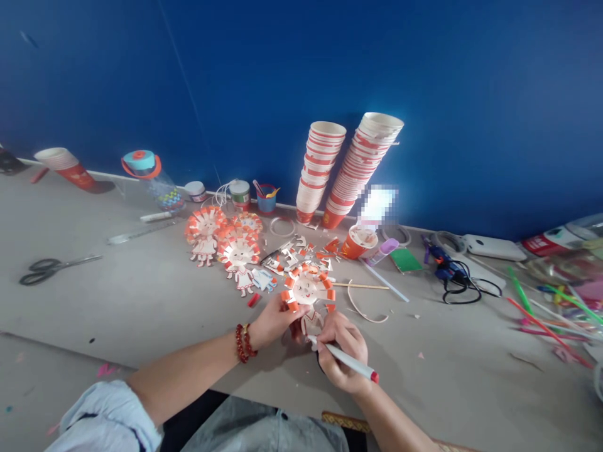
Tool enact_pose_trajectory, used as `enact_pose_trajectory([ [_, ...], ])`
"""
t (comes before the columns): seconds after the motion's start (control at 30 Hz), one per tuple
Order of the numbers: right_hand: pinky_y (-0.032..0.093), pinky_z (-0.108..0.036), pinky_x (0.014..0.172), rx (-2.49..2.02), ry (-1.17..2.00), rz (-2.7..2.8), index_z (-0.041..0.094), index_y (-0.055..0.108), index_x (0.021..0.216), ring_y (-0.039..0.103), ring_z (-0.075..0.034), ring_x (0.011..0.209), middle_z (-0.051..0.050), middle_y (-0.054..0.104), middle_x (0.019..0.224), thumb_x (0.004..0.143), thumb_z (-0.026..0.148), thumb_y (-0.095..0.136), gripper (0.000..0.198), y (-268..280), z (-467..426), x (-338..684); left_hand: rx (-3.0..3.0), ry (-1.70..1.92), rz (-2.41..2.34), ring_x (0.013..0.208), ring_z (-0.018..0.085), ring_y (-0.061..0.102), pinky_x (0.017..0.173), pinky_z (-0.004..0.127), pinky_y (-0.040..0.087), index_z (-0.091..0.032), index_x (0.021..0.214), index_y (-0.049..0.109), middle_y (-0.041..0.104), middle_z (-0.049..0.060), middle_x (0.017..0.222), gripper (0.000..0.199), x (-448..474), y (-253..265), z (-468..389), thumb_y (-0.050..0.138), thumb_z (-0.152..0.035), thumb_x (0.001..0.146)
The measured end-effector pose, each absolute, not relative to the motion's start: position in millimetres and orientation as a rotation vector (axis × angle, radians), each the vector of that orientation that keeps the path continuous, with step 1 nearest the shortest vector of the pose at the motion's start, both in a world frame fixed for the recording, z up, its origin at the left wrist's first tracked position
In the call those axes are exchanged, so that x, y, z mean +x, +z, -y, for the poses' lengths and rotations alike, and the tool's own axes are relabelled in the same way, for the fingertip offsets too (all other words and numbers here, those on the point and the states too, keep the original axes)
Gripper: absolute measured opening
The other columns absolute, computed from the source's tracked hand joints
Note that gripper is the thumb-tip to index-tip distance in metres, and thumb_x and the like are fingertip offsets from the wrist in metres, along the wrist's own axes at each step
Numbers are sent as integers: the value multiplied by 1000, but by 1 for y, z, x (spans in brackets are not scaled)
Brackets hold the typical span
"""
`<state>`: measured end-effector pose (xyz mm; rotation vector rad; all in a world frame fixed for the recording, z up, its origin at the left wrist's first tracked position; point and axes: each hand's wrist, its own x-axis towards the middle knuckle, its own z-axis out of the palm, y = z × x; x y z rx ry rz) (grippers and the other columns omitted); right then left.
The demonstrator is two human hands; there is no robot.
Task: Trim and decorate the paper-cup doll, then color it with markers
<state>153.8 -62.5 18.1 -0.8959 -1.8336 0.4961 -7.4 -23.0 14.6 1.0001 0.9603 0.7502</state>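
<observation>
My left hand [274, 321] is closed on a paper doll [308, 290], whose round smiling face is ringed by curled orange-and-white strips. Below the face hangs its small paper dress body [311, 321]. My right hand [343, 351] grips a white marker [351, 363] with a red end, its tip at the doll's dress. Beyond my left hand lie finished-looking dolls of the same sort, one [206, 233] at the left and another [239, 254] nearer. A red marker cap [254, 300] rests on the table close to my left hand.
Paper scraps [294, 254] lie beyond the doll. Two tall stacks of paper cups [320, 169] lean near the blue wall, with a cut cup [358, 242] in front. Scissors [47, 270] and a bottle [155, 182] are left; a glue gun [445, 267] and colored pipe cleaners [551, 326] are right.
</observation>
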Motion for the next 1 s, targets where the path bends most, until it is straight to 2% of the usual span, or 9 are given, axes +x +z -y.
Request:
enact_pose_trajectory([
  [0.23, 38, -31, 54, -892, 500, 1837, 23, 51, 71, 45, -17, 56, 1, 47, 58, 71, 12, 53, 11, 17, 63, 154, 988, 756, -946, 34, 11, 52, 36, 21, 41, -14, 55, 58, 58, 1, 42, 41, -7, 13, 23, 66, -50, 75],
  [0.57, 37, -31, 54, -829, 509, 1841, 23, 49, 70, 42, -16, 54, 2, 46, 57, 68, 11, 53, 13, 18, 62, 154, 1016, 743, -937, 34, 12, 53, 35, 20, 39, -14, 55, 59, 58, 2, 42, 41, -8, 9, 23, 62, -47, 79],
  [0.73, 39, -31, 55, -834, 500, 1817, 23, 51, 71, 45, -16, 55, 1, 47, 59, 72, 11, 52, 12, 20, 62, 154, 1007, 772, -954, 34, 12, 52, 37, 22, 41, -13, 54, 58, 58, 2, 42, 42, -7, 9, 23, 64, -48, 77],
  [1.0, 40, -29, 55, -975, 439, 1802, 22, 53, 75, 47, -16, 58, 0, 51, 62, 77, 14, 53, 9, 17, 62, 153, 1009, 754, -932, 32, 9, 46, 32, 19, 32, -13, 59, 59, 56, 0, 44, 41, -9, 5, 23, 64, -51, 76],
])
